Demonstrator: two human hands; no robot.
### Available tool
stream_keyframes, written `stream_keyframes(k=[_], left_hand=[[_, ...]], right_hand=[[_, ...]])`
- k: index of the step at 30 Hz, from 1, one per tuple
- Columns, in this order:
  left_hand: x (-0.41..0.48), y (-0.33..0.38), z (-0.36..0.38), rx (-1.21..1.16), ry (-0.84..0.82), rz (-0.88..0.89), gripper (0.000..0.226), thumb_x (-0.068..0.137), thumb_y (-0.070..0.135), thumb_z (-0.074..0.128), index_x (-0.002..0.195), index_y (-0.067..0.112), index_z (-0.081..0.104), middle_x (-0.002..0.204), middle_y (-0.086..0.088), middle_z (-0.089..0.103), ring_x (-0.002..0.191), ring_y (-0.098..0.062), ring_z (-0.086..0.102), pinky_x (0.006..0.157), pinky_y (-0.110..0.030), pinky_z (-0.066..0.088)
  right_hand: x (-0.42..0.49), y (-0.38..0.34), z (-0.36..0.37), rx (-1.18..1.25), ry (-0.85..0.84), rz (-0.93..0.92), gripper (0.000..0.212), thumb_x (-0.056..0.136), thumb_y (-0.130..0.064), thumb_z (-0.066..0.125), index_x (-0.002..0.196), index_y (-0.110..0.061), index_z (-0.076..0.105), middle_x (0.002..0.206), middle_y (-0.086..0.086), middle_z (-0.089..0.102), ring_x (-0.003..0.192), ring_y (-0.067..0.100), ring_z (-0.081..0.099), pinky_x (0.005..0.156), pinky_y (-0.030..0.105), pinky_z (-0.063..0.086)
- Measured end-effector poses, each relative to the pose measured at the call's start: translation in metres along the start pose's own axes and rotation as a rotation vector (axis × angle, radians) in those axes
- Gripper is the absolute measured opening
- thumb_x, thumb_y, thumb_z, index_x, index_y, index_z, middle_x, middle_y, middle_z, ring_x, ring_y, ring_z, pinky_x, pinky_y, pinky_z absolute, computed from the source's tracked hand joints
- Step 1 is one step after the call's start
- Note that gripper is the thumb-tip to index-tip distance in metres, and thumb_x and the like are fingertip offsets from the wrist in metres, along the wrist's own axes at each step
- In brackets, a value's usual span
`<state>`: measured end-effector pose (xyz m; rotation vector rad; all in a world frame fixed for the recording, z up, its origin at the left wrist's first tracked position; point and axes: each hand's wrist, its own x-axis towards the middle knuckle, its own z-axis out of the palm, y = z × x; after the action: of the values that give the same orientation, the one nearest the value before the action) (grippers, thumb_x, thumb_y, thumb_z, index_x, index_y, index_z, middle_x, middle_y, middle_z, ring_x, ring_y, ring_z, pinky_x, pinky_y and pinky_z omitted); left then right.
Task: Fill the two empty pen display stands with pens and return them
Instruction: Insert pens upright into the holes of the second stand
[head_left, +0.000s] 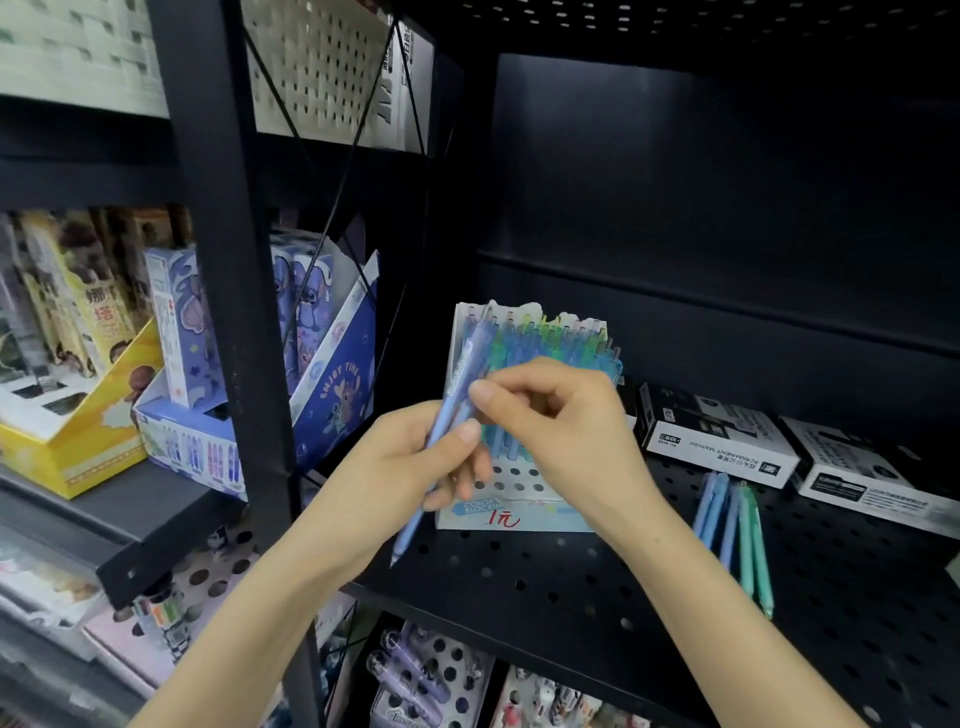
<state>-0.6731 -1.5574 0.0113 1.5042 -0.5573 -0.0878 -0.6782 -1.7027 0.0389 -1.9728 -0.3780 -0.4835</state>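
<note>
- Pen display stand (511, 480): white, stepped front w/ rows of round holes. A pale blue strip along the bottom reads "COLOR BLOCKING", plus a red handwritten "1元". It stands upright on the perforated shelf (571, 587), toward the left end, set back from the front edge.
- Stand pens (550, 340): packed upright in the back rows, translucent blue, teal & green barrels. The front rows show open holes.
- Left hand (400, 462): fingers curled round a bunch of pens (453, 410). These are slim, matte, pale blue-lilac plastic, tilted, w/ tips pointing down near the shelf's front-left corner, just in front of the stand.
- Right hand (561, 415): thumb & forefinger pinch the upper part of that bunch, other fingers curled in.
- Loose pens (737, 525): a few blue & mint ones lie flat side by side on the shelf, right of the stand and apart from it.
- Shelf: matte black sheet metal w/ regular round holes.
- Marker boxes (717, 439): two flat black-&-white card boxes toward the back right. The nearer one is printed "PERMANENT MARKER" upside down; the far one is cut off by the frame edge.
- Hard to tell: the no. of pens in the bunch, since fingers cover them. The right hand hides the stand's middle, and blur softens the pen tops.
- Left bay: blue cartoon boxes (332, 384) & a yellow box (78, 447), blurry, partly behind the black upright (228, 260).
</note>
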Motion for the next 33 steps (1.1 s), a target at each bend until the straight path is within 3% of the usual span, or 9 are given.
stream_keyframes(k=[3, 5, 8, 11, 14, 16, 22, 29, 33], left_hand=[[0.000, 0.001, 0.008, 0.091, 0.018, 0.009, 0.021, 0.094, 0.020, 0.044, 0.102, 0.020, 0.065, 0.088, -0.003, 0.069, 0.074, -0.010, 0.063, 0.068, -0.020, 0.052], [0.004, -0.005, 0.008, 0.196, 0.106, 0.031, 0.022, 0.095, 0.024, 0.045, 0.108, 0.026, 0.063, 0.098, 0.005, 0.068, 0.088, -0.005, 0.063, 0.079, -0.019, 0.051], [0.009, -0.010, 0.008, 0.252, 0.206, 0.060, 0.021, 0.096, 0.023, 0.045, 0.102, 0.029, 0.064, 0.079, 0.016, 0.062, 0.072, -0.004, 0.057, 0.065, -0.018, 0.046], [0.012, -0.012, 0.012, 0.248, 0.258, 0.071, 0.018, 0.094, 0.030, 0.047, 0.096, 0.027, 0.065, 0.061, 0.013, 0.048, 0.059, -0.002, 0.046, 0.056, -0.013, 0.039], [0.010, -0.015, 0.018, 0.265, 0.270, 0.096, 0.026, 0.089, 0.045, 0.044, 0.088, 0.025, 0.060, 0.060, 0.009, 0.043, 0.064, -0.005, 0.046, 0.062, -0.022, 0.042], [0.009, -0.018, 0.020, 0.229, 0.289, 0.110, 0.022, 0.093, 0.042, 0.041, 0.085, 0.027, 0.055, 0.062, 0.009, 0.047, 0.065, -0.007, 0.048, 0.068, -0.029, 0.044], [0.007, -0.026, 0.016, 0.171, 0.347, 0.159, 0.012, 0.097, 0.022, 0.045, 0.093, 0.023, 0.056, 0.067, 0.006, 0.054, 0.064, -0.007, 0.048, 0.065, -0.023, 0.041], [0.009, -0.030, 0.011, 0.225, 0.388, 0.141, 0.011, 0.093, 0.024, 0.053, 0.092, 0.027, 0.062, 0.083, 0.010, 0.059, 0.080, -0.006, 0.053, 0.070, -0.022, 0.040], [0.010, -0.029, 0.011, 0.237, 0.392, 0.148, 0.010, 0.092, 0.022, 0.055, 0.091, 0.026, 0.064, 0.086, 0.006, 0.061, 0.078, -0.005, 0.053, 0.065, -0.020, 0.041]], right_hand=[[-0.004, -0.002, -0.021, 0.074, 0.099, -0.020, 0.013, 0.086, -0.015, 0.063, 0.078, -0.022, 0.071, 0.070, -0.009, 0.066, 0.064, 0.006, 0.057, 0.060, 0.019, 0.046], [-0.004, 0.000, -0.043, 0.137, 0.245, 0.002, 0.016, 0.089, -0.014, 0.058, 0.080, -0.022, 0.067, 0.071, -0.008, 0.067, 0.063, 0.006, 0.061, 0.055, 0.018, 0.048], [-0.004, 0.011, -0.075, 0.035, 0.441, 0.008, 0.014, 0.094, -0.017, 0.052, 0.085, -0.018, 0.062, 0.071, -0.004, 0.066, 0.062, 0.008, 0.063, 0.057, 0.022, 0.050], [-0.006, 0.028, -0.088, -0.237, 0.535, -0.014, 0.011, 0.094, -0.024, 0.051, 0.088, -0.020, 0.059, 0.073, -0.007, 0.063, 0.065, 0.009, 0.062, 0.063, 0.030, 0.051], [-0.009, 0.039, -0.087, -0.340, 0.551, -0.017, 0.009, 0.094, -0.026, 0.052, 0.091, -0.021, 0.059, 0.074, -0.012, 0.061, 0.068, 0.011, 0.062, 0.065, 0.032, 0.052], [-0.009, 0.043, -0.083, -0.349, 0.557, -0.025, 0.007, 0.094, -0.025, 0.052, 0.091, -0.023, 0.058, 0.074, -0.015, 0.060, 0.068, 0.007, 0.061, 0.064, 0.027, 0.050], [-0.004, 0.045, -0.076, -0.357, 0.554, -0.057, 0.006, 0.094, -0.025, 0.052, 0.090, -0.023, 0.056, 0.073, -0.016, 0.059, 0.066, 0.006, 0.061, 0.064, 0.026, 0.051], [-0.001, 0.048, -0.069, -0.477, 0.470, -0.028, 0.009, 0.093, -0.026, 0.054, 0.087, -0.022, 0.059, 0.067, -0.019, 0.054, 0.059, -0.003, 0.051, 0.059, 0.012, 0.039], [-0.001, 0.050, -0.065, -0.536, 0.415, -0.001, 0.012, 0.091, -0.028, 0.057, 0.080, -0.023, 0.060, 0.064, -0.011, 0.059, 0.059, 0.003, 0.054, 0.057, 0.016, 0.040]])
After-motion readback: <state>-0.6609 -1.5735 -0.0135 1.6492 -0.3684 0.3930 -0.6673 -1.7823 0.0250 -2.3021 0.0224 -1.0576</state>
